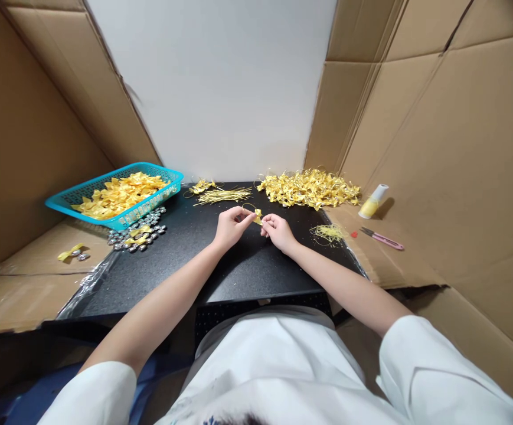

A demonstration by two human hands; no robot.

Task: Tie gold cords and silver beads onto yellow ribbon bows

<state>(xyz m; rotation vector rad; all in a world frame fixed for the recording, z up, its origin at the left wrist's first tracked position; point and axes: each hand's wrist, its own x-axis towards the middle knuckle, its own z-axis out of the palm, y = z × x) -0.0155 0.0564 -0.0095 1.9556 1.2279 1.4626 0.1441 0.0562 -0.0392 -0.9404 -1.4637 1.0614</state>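
Note:
A small yellow ribbon bow [258,213] with a thin gold cord loop is held up over the middle of the black table [167,277]. My left hand [233,228] pinches it from the left between thumb and fingertips. From the right, my right hand [279,232] is closed in a pinch at the bow's lower edge; the exact grip is too small to see. Just beyond the hands lies a bundle of gold cords [223,195], with a few finished-looking bows [202,186] beside it.
At the left, a turquoise basket [59,205] holds yellow bows, with silver bells [150,236] in front. A heap of corded bows [311,188] lies back right. Thread scraps [328,234], pink-handled snips [384,238] and a yellow thread spool [371,203] are rightward. Cardboard walls enclose both sides.

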